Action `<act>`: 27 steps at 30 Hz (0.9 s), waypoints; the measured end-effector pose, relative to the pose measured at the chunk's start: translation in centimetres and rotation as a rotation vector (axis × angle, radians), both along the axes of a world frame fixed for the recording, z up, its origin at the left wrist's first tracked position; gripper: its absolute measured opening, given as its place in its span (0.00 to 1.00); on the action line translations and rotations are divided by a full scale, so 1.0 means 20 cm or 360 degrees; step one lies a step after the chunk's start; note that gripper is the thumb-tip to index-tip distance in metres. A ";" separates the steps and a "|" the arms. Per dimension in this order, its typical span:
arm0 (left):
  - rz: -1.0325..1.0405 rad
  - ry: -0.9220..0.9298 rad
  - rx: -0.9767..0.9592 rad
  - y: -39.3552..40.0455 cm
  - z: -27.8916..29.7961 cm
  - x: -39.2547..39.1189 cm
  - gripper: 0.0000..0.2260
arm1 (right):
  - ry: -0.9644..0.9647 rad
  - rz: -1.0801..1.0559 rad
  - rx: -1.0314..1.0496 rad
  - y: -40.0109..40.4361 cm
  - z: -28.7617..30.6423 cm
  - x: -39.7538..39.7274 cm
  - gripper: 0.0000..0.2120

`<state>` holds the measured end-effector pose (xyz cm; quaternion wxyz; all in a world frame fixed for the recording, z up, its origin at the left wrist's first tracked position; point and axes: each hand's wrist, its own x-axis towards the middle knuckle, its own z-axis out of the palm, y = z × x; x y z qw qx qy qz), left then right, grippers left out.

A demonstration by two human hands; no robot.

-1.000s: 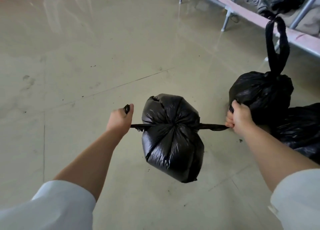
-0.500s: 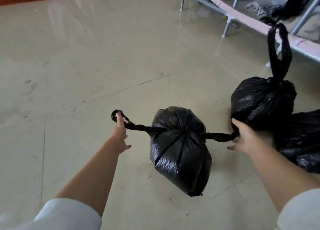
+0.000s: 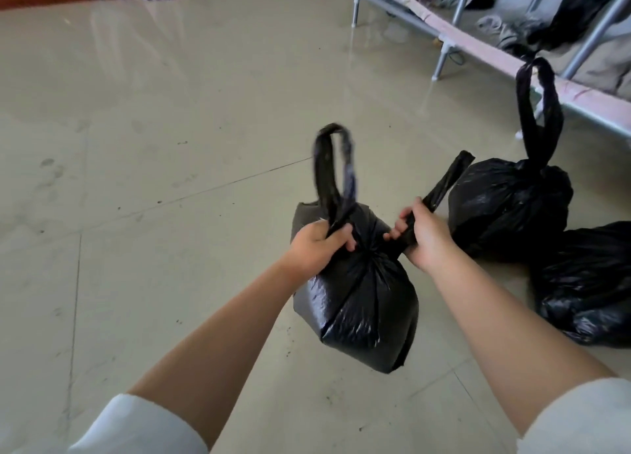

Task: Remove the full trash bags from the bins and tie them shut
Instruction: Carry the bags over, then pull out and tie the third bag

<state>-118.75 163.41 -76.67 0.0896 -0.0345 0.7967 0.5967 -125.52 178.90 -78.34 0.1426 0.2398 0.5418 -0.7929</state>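
Both arms outstretched, left hand and right hand each clench a handle of the black trash bag.

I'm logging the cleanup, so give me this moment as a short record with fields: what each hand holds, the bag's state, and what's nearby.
left hand: gripping looped handle of black plastic trash bag
right hand: gripping the bag's other handle strip
bag state: neck gathered, handles upright
nearby: two more black bags on the tile floor, one with knotted handles, one at frame edge
background: metal bed frame
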 end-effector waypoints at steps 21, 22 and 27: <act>-0.0307 -0.0549 -0.1734 0.11 -0.21 0.02 0.39 | -0.0045 0.0762 0.0423 0.12 0.00 0.08 0.10; -0.0284 -0.0552 -0.1826 0.13 -0.22 0.02 0.39 | -0.0049 0.0786 0.0365 0.12 0.01 0.08 0.10; -0.0152 -0.0384 -0.1962 0.13 -0.26 0.02 0.28 | -0.0062 0.0762 0.0023 0.15 0.02 0.09 0.12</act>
